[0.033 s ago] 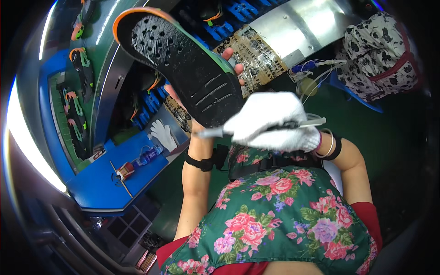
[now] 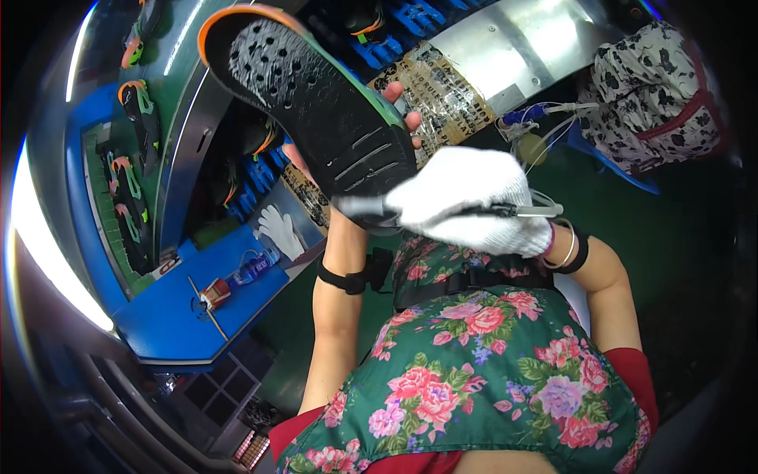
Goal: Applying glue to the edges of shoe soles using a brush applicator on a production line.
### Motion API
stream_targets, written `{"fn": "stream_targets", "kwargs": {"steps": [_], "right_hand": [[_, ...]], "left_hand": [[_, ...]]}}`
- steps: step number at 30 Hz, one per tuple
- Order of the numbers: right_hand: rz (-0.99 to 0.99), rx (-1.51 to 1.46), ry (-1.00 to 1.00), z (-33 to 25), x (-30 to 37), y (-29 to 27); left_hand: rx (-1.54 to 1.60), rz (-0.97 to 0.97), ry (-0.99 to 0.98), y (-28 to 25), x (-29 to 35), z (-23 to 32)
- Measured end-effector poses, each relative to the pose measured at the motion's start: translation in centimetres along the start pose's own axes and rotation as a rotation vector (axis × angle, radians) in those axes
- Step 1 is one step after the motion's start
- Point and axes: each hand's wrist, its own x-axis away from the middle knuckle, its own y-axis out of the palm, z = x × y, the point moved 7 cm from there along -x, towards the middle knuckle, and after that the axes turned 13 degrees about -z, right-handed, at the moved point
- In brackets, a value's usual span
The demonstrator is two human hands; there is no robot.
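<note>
Down-left of the black sole [image 2: 339, 118] I've got a loose white glove [image 2: 279, 231]; my left hand [image 2: 413, 121] has the sole clamped, gloved right hand [image 2: 474, 193] wrapped round a slim tool [image 2: 361, 207].

The sole [image 2: 332, 118] lies open above the tool [image 2: 365, 207] crossing it.

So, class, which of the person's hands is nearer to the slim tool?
Right. The right hand is closed around the slim tool; the left hand is farther off, behind the black shoe sole that it holds up.
</note>
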Motion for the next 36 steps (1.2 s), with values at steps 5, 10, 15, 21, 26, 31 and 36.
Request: {"fn": "stream_targets", "kwargs": {"steps": [5, 10, 15, 21, 26, 31, 36], "right_hand": [[-0.18, 0.22, -0.076, -0.2, 0.3, 3.4], [-0.128, -0.156, 0.136, 1.8, -1.7, 2.0], [-0.236, 0.412, -0.081, 0.1, -2.7, 3.5], [-0.362, -0.11, 0.121, 0.5, -3.6, 4.7], [-0.265, 0.295, -0.011, -0.4, -4.6, 4.4], [-0.452, 0.433, -0.059, -1.0, -2.9, 8.4], [-0.402, 0.206, -0.038, -1.5, -4.5, 6.6]], "left_hand": [[0.16, -0.075, 0.14, 1.3, -1.0, 0.6], [0.06, 0.014, 0.061, 0.2, 0.6, 2.4], [0.006, 0.062, -0.093, 0.4, 0.8, 3.7], [0.006, -0.13, -0.053, 1.7, -0.1, 5.6], [-0.03, 0.112, -0.201, 1.9, 0.5, 6.1], [-0.325, 0.331, -0.28, -2.6, 2.2, 8.4], [-0.212, 0.402, -0.277, -2.2, 2.8, 8.2]]}}
